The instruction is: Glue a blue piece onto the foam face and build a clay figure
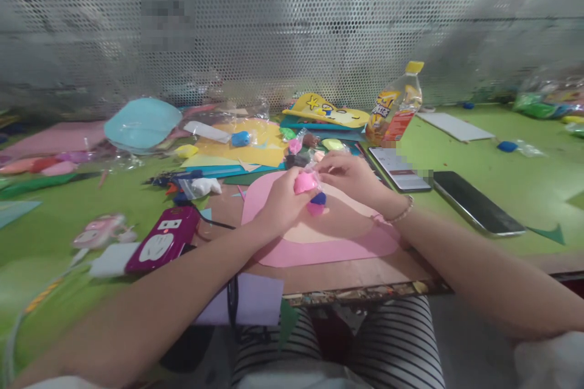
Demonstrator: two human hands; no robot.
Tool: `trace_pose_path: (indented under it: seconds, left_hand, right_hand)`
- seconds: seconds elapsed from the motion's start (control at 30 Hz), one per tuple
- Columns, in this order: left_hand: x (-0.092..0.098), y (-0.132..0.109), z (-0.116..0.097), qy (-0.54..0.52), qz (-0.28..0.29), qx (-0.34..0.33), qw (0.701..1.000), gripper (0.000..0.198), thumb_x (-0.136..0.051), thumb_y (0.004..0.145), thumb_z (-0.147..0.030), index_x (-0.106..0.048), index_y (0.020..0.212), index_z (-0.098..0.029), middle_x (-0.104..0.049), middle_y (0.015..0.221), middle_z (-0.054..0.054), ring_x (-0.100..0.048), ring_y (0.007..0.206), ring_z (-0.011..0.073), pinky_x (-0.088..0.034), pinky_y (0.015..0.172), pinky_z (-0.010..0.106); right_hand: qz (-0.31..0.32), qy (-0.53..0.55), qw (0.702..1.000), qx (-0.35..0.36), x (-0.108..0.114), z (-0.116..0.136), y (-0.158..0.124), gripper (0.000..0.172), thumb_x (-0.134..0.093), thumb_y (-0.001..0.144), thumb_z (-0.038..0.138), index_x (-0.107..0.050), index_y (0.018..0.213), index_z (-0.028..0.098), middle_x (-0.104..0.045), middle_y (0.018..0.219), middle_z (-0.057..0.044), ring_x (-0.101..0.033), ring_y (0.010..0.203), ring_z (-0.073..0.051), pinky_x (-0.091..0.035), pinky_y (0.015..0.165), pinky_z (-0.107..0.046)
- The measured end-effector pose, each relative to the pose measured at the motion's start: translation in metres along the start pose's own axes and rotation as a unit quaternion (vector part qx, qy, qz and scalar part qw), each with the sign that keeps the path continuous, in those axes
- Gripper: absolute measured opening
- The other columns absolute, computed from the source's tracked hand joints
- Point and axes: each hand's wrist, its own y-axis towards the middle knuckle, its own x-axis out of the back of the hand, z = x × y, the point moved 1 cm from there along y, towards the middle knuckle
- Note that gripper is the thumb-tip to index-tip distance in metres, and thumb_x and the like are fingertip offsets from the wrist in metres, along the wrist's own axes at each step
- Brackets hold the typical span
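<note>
My left hand point(285, 197) is closed around a pink lump of modelling clay point(305, 182) in a clear plastic wrapper. My right hand point(349, 176), with a beaded bracelet at the wrist, has its fingers pinched together at the wrapper's upper edge. Just under the hands, a dark blue lump point(318, 199) and a brighter pink piece point(316, 210) show; whether they are held or lie on the sheet I cannot tell. Beneath is a rounded pink sheet point(269, 253) with a cream-coloured shape point(347, 228) on it.
A bottle point(395, 106) stands at the back right, near a lit phone point(401, 169) and a dark phone point(479, 203). A purple power strip point(164, 240) with a plugged-in charger lies left. Behind are wrapped clay lumps, a yellow cut-out point(326, 112) and a perforated metal panel point(292, 24).
</note>
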Motion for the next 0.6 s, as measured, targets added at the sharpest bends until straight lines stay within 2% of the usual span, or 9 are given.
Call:
trace_pose_path:
  seconds: [0.17,0.33,0.4,0.5,0.6]
  left_hand:
    - [0.0002,-0.0008,0.0014,0.021,0.0,-0.021,1.0,0.033,-0.064,0.072,-0.029,-0.057,0.101,-0.018,-0.066,0.094,0.005,-0.059,0.084,0.0192,-0.045,0.073,0.031]
    - [0.0007,-0.0011,-0.0011,0.026,0.001,-0.031,0.999,0.033,-0.064,0.072,-0.031,-0.057,0.102,-0.018,-0.065,0.095,0.006,-0.058,0.086,0.0191,-0.044,0.076,0.031]
    - [0.001,-0.0008,-0.0021,0.016,-0.011,-0.025,0.999,0.032,-0.064,0.072,-0.032,-0.057,0.1,-0.018,-0.065,0.096,0.006,-0.058,0.087,0.019,-0.043,0.076,0.031]
    - [0.0019,0.0021,-0.0011,-0.032,-0.032,0.005,0.999,0.027,-0.064,0.071,-0.035,-0.058,0.092,-0.018,-0.063,0.087,0.004,-0.056,0.08,0.0171,-0.042,0.072,0.029]
    - [0.0033,0.0073,0.0036,-0.105,-0.056,0.062,0.991,0.024,-0.062,0.071,-0.039,-0.056,0.079,-0.018,-0.056,0.071,0.0,-0.05,0.067,0.0136,-0.039,0.063,0.027]
  right_hand:
    - [-0.006,-0.028,0.998,0.058,-0.0019,0.0002,-0.0014,0.006,-0.058,0.081,0.02,-0.064,0.079,0.019,-0.059,0.076,-0.001,-0.053,0.07,-0.012,-0.04,0.06,-0.025]
    - [-0.019,-0.095,0.99,0.103,-0.001,0.0056,-0.0036,0.011,-0.048,0.082,0.013,-0.053,0.073,0.019,-0.055,0.07,0.0,-0.048,0.066,-0.012,-0.035,0.058,-0.025]
    - [-0.031,-0.111,0.99,0.086,0.0009,0.0063,-0.0038,0.016,-0.044,0.085,0.016,-0.048,0.07,0.019,-0.052,0.068,0.0,-0.046,0.063,-0.012,-0.034,0.058,-0.025]
    - [-0.039,-0.116,0.992,0.026,0.0043,0.0061,-0.003,0.032,-0.036,0.092,0.027,-0.043,0.061,0.019,-0.048,0.059,0.001,-0.044,0.056,-0.011,-0.033,0.055,-0.026]
    - [-0.009,-0.112,0.993,-0.036,0.0047,0.0048,-0.0017,0.044,-0.036,0.092,0.036,-0.038,0.051,0.019,-0.042,0.048,0.002,-0.041,0.048,-0.01,-0.03,0.049,-0.025]
